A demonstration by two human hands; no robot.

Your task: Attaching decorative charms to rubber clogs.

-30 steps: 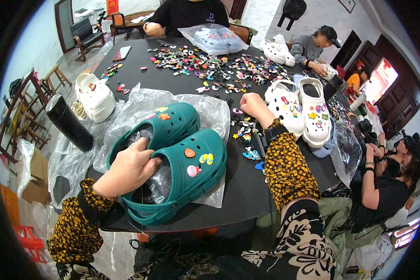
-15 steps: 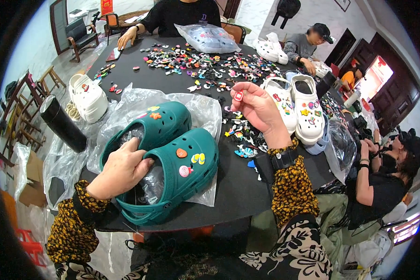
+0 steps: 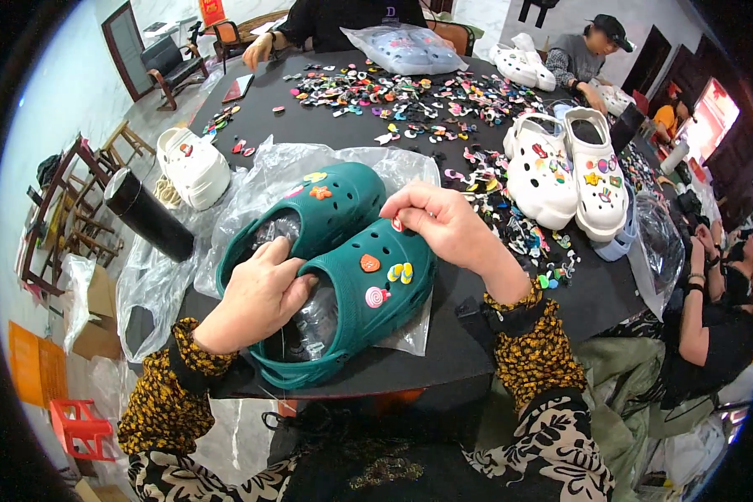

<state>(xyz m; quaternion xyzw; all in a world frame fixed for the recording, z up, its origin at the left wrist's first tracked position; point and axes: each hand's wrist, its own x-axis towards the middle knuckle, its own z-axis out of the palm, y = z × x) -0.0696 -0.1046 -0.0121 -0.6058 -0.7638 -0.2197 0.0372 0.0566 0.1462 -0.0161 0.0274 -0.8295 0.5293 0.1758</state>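
Note:
A pair of dark green clogs lies side by side on a clear plastic bag [image 3: 259,155]. My left hand [image 3: 255,297] is closed on the inner edge of the near green clog [image 3: 418,251], thumb at its opening. This clog carries an orange shell charm [image 3: 369,263], a yellow flip-flop charm [image 3: 400,273] and a pink lollipop charm [image 3: 377,297]. My right hand [image 3: 448,226] pinches a small red-and-white shoe charm [image 3: 396,224] at the clog's toe; whether it sits in a hole I cannot tell. The far green clog [image 3: 356,180] bears an orange starfish charm [image 3: 320,192] among others.
Loose charms [image 3: 418,100] cover the far table. White clogs [image 3: 544,180] with charms stand right, another white clog [image 3: 194,167] left beside a black bottle [image 3: 149,215]. A bagged pair of clogs [image 3: 406,50] lies before a person opposite. Other people sit along the right.
My right hand has come down and left with the red-and-white charm, from above the table to the near clog's toe. My left hand keeps its hold. The view has shifted.

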